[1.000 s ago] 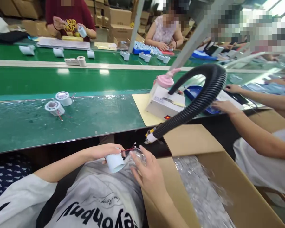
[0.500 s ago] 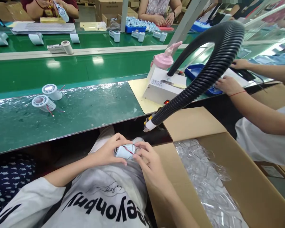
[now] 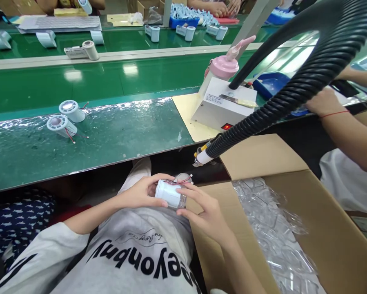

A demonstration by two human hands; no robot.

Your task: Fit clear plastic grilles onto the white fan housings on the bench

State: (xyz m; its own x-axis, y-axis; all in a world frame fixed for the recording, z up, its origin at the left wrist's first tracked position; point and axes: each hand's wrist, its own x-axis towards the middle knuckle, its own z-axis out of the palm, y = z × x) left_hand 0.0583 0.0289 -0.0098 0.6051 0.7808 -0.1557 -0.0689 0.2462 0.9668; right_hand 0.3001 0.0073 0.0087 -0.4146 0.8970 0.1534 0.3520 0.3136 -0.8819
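Over my lap, a light-blue cylindrical housing (image 3: 167, 193) with thin red and black wires lies on its side between my hands. My left hand (image 3: 145, 192) wraps its left end, thumb below and fingers above. At the other end, the fingers and thumb of my right hand (image 3: 203, 206) close on a clear plastic part (image 3: 182, 201) that sits against the housing. Another clear rounded piece shows just behind it. Two similar wired housings, a front one (image 3: 61, 125) and a rear one (image 3: 72, 111), stand on the green bench.
A black flexible hose (image 3: 263, 110) arches from a white box (image 3: 224, 104) to a nozzle near my right hand. An open carton (image 3: 263, 153) of clear plastic parts (image 3: 272, 228) stands at right. Beyond runs a green conveyor (image 3: 125, 77); a co-worker's arm (image 3: 339, 118) is at right.
The housing has turned in my hands, so its wires now lie along the top and its smooth side faces me. My right fingers have shifted on the clear end. The camera view has tilted slightly.
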